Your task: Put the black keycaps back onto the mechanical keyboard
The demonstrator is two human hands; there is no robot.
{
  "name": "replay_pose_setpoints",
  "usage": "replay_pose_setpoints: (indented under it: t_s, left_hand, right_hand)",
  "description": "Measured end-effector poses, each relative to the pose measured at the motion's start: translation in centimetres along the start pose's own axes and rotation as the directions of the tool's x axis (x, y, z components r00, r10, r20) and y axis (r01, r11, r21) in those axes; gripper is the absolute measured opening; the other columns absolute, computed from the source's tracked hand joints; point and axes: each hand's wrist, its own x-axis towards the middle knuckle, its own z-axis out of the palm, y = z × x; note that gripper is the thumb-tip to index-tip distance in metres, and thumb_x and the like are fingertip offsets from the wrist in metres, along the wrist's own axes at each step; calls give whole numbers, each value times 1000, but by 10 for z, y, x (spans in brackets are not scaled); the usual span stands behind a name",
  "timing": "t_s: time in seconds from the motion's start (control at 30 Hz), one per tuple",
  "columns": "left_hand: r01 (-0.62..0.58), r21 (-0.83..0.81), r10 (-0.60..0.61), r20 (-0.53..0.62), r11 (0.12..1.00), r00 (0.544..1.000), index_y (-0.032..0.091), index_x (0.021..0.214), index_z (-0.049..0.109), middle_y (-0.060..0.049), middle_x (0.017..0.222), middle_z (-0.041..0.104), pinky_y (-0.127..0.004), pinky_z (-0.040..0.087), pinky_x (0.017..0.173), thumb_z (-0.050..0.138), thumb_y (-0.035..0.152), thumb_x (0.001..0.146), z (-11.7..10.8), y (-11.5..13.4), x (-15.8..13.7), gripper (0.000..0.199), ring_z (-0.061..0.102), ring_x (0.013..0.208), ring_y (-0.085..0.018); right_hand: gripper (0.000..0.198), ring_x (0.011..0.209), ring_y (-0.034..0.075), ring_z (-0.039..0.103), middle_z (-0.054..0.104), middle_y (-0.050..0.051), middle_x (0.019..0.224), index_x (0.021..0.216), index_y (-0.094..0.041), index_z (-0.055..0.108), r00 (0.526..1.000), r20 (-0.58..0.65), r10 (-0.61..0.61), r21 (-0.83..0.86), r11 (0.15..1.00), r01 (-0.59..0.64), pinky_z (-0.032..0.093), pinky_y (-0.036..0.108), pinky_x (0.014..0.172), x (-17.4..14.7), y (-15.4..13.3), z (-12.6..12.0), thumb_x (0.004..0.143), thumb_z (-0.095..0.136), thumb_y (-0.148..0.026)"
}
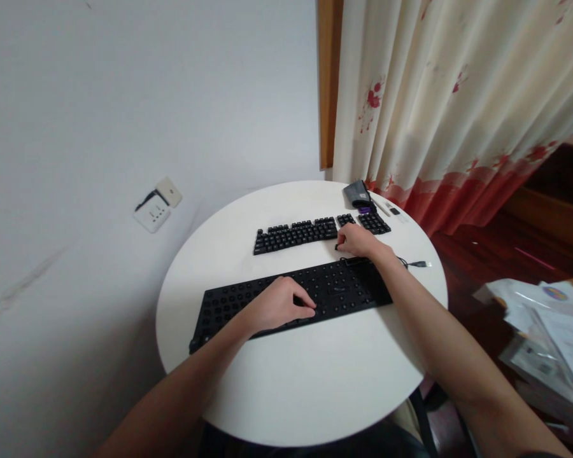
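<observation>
A black keyboard base (332, 286), mostly without keycaps, lies across the round table's near half. My left hand (279, 304) rests over its middle, thumb and forefinger pinched close together at the board. Anything between those fingertips is too small to make out. Behind the base, loose black keycaps (291, 236) are laid out in keyboard order, with separate groups at the right. My right hand (358, 240) is closed at the near edge of these rows, a small black keycap (337, 247) at its fingertips. My right forearm crosses above the base's right end.
The white round table (286, 388) stands against the wall. A grey pouch (356, 193) and small items lie at its back right. A cable with a USB plug (419, 263) lies near the right edge. Beyond are a curtain (410, 127) and plastic bags (549, 318).
</observation>
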Motion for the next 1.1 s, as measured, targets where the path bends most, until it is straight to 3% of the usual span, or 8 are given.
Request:
replay_pose_setpoints:
  t_s: [0.6, 0.87, 1.1]
  left_hand:
    - [-133, 227, 147, -47, 965, 988, 24, 86, 78, 1, 90, 76, -30, 44, 82, 73, 26, 79, 8, 4, -1, 9, 61, 87, -19]
    - [-123, 384, 141, -19, 915, 990, 22, 86, 74, -2, 89, 72, -32, 44, 81, 70, 24, 82, 12, 15, -5, 7, 58, 91, -21]
    - [-123, 376, 143, -25, 918, 989, 22, 85, 73, -2, 88, 70, -31, 44, 82, 70, 25, 82, 14, 11, -5, 6, 58, 91, -21]
  right_hand:
    - [8, 75, 17, 63, 73, 5, 81, 78, -18, 73, 999, -13, -41, 0, 999, 41, 42, 24, 65, 2, 4, 4, 73, 72, -24]
    - [5, 74, 17, 63, 72, 5, 80, 76, -18, 72, 999, -14, -37, 20, 999, 37, 42, 24, 64, 1, 2, 3, 72, 72, -22]
    - [6, 73, 16, 63, 73, 4, 80, 78, -17, 72, 996, -34, -80, 47, 996, 82, 42, 23, 64, 0, 3, 1, 72, 72, -17]
